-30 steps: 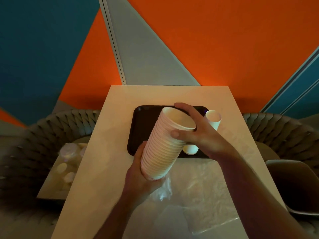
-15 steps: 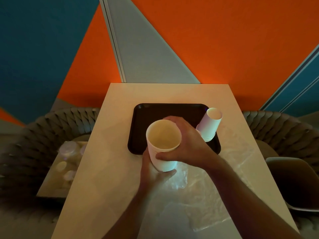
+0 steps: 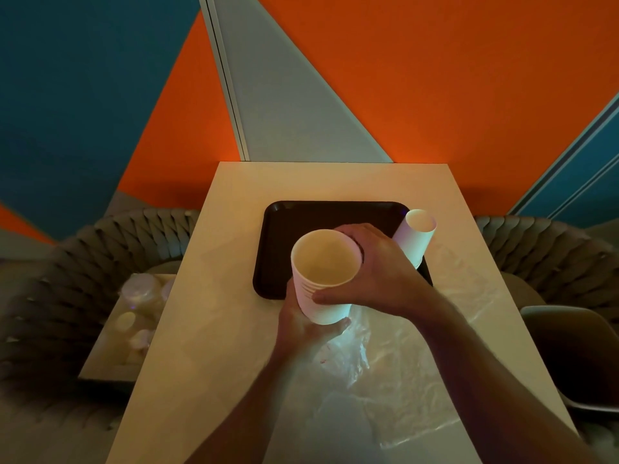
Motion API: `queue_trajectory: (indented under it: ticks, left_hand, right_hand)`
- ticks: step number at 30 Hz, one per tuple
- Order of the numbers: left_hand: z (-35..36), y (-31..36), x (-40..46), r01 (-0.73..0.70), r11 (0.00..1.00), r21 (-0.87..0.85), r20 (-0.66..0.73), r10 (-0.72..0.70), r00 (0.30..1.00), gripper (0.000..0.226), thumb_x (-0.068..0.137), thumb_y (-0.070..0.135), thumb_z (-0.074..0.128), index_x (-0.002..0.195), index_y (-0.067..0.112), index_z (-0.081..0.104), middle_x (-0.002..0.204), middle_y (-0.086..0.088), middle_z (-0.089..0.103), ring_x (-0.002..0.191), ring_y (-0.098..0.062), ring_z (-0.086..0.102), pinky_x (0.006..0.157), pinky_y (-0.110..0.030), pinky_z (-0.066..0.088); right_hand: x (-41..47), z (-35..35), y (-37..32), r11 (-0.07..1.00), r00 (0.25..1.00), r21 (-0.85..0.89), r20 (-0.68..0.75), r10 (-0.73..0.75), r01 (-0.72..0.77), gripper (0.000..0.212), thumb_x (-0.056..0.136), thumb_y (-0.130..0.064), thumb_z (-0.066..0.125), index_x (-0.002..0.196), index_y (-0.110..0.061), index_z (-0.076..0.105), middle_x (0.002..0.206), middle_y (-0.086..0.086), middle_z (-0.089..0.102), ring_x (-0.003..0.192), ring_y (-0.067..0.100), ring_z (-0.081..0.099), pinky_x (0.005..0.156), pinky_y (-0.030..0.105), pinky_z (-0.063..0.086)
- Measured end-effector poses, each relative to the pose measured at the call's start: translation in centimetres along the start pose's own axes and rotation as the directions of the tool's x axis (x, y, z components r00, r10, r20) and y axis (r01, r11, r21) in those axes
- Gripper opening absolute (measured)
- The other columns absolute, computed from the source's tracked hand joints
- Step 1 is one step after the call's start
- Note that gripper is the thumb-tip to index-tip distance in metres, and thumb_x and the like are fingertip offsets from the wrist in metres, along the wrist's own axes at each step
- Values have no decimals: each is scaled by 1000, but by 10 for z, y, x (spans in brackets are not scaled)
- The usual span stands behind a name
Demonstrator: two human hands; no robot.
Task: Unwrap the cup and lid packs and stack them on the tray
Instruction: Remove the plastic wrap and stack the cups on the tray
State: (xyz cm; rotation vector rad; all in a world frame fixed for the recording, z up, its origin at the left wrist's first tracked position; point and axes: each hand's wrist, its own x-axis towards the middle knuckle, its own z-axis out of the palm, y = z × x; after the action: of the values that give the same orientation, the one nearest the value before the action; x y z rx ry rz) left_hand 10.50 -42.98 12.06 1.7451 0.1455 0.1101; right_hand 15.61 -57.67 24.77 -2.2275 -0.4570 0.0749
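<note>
I hold a stack of white paper cups (image 3: 323, 272) upright over the near edge of the black tray (image 3: 301, 222), its open mouth facing me. My right hand (image 3: 371, 272) grips the stack's upper part from the right, thumb across the front. My left hand (image 3: 308, 329) cups the stack's bottom from below. A second stack of white cups (image 3: 415, 234) leans at the tray's right side. Clear plastic wrap (image 3: 385, 373) lies crumpled on the table in front of the tray.
The pale table (image 3: 234, 296) runs to an orange and blue wall. To the left, a lower surface carries wrapped lid and cup packs (image 3: 139, 293). Woven chairs (image 3: 100, 249) flank the table, and a grey chair (image 3: 576, 349) stands at right.
The cup stack has swung from a slant to upright and come down toward the tray's near edge, with both hands still on it.
</note>
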Motion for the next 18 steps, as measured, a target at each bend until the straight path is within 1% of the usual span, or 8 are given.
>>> queue_trajectory:
  ticks: [2,5,6,8,11,14,16,18]
  left_hand:
    - [1,-4,-1,-17,1000,-1,-28,17,999,101,52,21,98,136,31,43,121,9,67,114,-11,63,90,-29,56]
    - [2,-6,-1,-34,999,-32,-25,33,999,100,54,16,97,137,29,44,123,8,67,116,-11,63,88,-23,54]
    - [2,-4,-1,-41,998,-38,-20,41,999,100,55,10,97,138,29,44,123,7,67,116,-12,63,88,-22,54]
    - [2,0,-1,-53,998,-44,-1,53,999,102,58,2,95,142,25,42,127,4,66,120,-17,62,91,-26,55]
    - [1,1,0,-62,996,-68,21,63,998,105,61,-6,91,147,19,38,132,0,64,124,-21,60,94,-33,54]
    - [1,3,-2,-23,997,-77,18,24,1000,104,59,-5,91,145,20,40,128,7,66,121,-15,62,89,-22,52]
    - [1,5,-4,-8,996,-92,15,9,1000,103,57,-3,93,142,24,41,125,12,67,118,-9,62,86,-17,51]
    - [1,5,-5,0,995,-100,11,1,1000,102,57,-4,93,139,28,43,121,14,68,115,-6,63,83,-16,52]
  right_hand:
    - [0,-4,-2,1000,1000,10,8,4,-4,87,45,-60,94,120,-40,56,115,-21,59,105,3,59,86,34,58]
    - [0,-5,-3,996,998,71,27,51,-53,90,42,-67,89,121,-41,53,112,-23,63,104,2,62,85,37,60]
    - [0,-4,-4,990,997,119,27,68,-71,92,41,-67,88,122,-42,52,112,-22,64,105,2,63,86,38,60]
    - [-1,-3,-7,958,997,275,2,78,-76,93,42,-58,93,123,-41,50,114,-21,66,107,3,65,88,35,59]
    - [-3,-6,-14,869,993,495,-106,46,13,92,50,-33,95,127,-35,45,115,-23,65,111,1,63,87,22,54]
    - [-2,-19,-26,788,963,600,-267,37,136,99,54,-35,87,138,-18,37,127,-2,61,117,12,62,94,32,55]
    - [-2,-29,-31,755,938,616,-346,5,223,95,60,-32,84,139,-9,37,126,5,60,116,14,62,92,31,53]
    - [-2,-35,-30,748,923,615,-385,6,252,89,65,-31,82,138,-3,39,126,8,61,115,16,63,92,30,52]
